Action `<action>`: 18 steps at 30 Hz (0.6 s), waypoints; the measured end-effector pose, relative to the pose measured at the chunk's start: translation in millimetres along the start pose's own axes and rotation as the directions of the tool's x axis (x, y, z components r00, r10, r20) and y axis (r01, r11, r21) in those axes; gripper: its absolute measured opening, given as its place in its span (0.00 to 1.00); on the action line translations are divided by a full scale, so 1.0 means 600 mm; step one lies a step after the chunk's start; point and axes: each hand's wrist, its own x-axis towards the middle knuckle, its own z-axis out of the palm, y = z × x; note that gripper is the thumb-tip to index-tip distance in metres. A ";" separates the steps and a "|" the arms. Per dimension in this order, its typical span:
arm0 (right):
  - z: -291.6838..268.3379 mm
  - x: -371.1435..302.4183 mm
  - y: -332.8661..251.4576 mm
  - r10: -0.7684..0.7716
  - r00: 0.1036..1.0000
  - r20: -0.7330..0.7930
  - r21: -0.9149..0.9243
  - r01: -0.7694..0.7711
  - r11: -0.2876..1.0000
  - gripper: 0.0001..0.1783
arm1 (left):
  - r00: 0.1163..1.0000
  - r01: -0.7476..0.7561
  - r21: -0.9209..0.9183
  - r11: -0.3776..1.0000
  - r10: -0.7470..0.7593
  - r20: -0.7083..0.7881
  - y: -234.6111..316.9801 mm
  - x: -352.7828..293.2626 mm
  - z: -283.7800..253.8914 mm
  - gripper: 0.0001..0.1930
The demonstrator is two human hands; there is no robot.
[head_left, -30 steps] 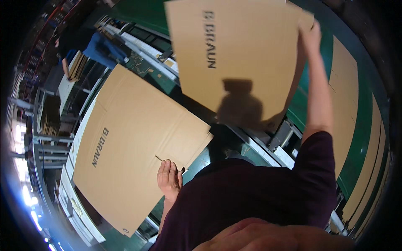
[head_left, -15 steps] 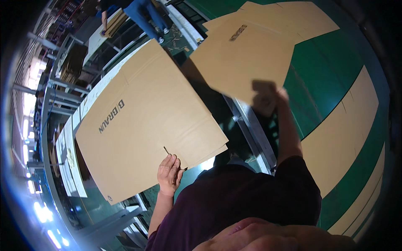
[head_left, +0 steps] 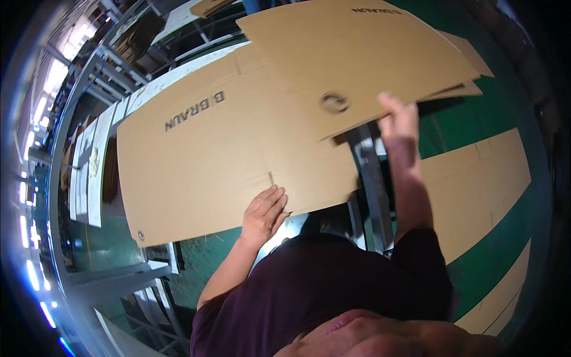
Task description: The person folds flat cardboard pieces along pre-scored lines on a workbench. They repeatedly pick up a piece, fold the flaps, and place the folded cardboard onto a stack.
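A large brown cardboard sheet with dark print lies on the bench in front of me. At its near edge, by a short slot, my left hand is closed, with its fingers together on top. A second cardboard sheet slants over the right part of the first, its far end lifted toward the back right. My right hand grips that sheet's near right edge, fingertips on its upper face. Motion blurs this hand a little, and its thumb is hard to make out.
More cardboard sheets show behind the raised one. At right, others lie on a green surface. A grey metal beam runs below my right forearm. White benches and metal frames stand at left.
My right hand has brought the second sheet leftward so that it overlaps the first one. My left hand stays at the first sheet's near edge. The view has turned somewhat.
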 end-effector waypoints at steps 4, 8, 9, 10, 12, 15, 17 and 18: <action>0.095 -0.247 0.116 0.471 0.640 0.607 -0.399 -0.267 0.877 0.19 | 0.999 -0.016 -0.001 1.000 0.016 -0.030 0.005 -0.001 -0.012 0.21; 0.110 -0.385 0.164 0.566 -0.189 0.802 -0.554 -0.587 0.590 0.36 | 0.999 -0.029 -0.048 0.998 0.027 -0.043 0.019 -0.017 -0.014 0.18; 0.085 -0.401 0.181 0.556 -0.172 0.813 -0.507 -0.678 0.532 0.35 | 0.999 -0.020 -0.050 0.999 0.018 -0.048 0.024 -0.031 -0.018 0.18; 0.048 -0.408 0.197 0.561 -0.144 0.815 -0.456 -0.757 0.468 0.34 | 0.999 -0.016 -0.064 0.998 0.013 -0.048 0.026 -0.039 -0.017 0.17; -0.039 -0.424 0.216 0.583 0.015 0.812 -0.416 -0.687 0.597 0.33 | 0.999 0.006 -0.110 0.994 -0.011 -0.047 0.027 -0.052 -0.020 0.16; -0.167 -0.433 0.187 0.602 0.589 0.539 -0.331 -0.509 0.795 0.30 | 0.991 0.107 -0.286 0.952 -0.126 -0.049 0.028 -0.061 -0.013 0.14; -0.179 -0.434 0.180 0.410 0.863 0.295 -0.606 -0.162 0.778 0.27 | 0.969 0.187 -0.488 0.852 -0.242 -0.051 0.034 -0.058 -0.003 0.13; -0.135 -0.418 0.153 0.343 0.896 0.282 -0.613 -0.107 0.783 0.25 | 0.946 0.231 -0.572 0.787 -0.319 -0.056 0.036 -0.064 0.001 0.12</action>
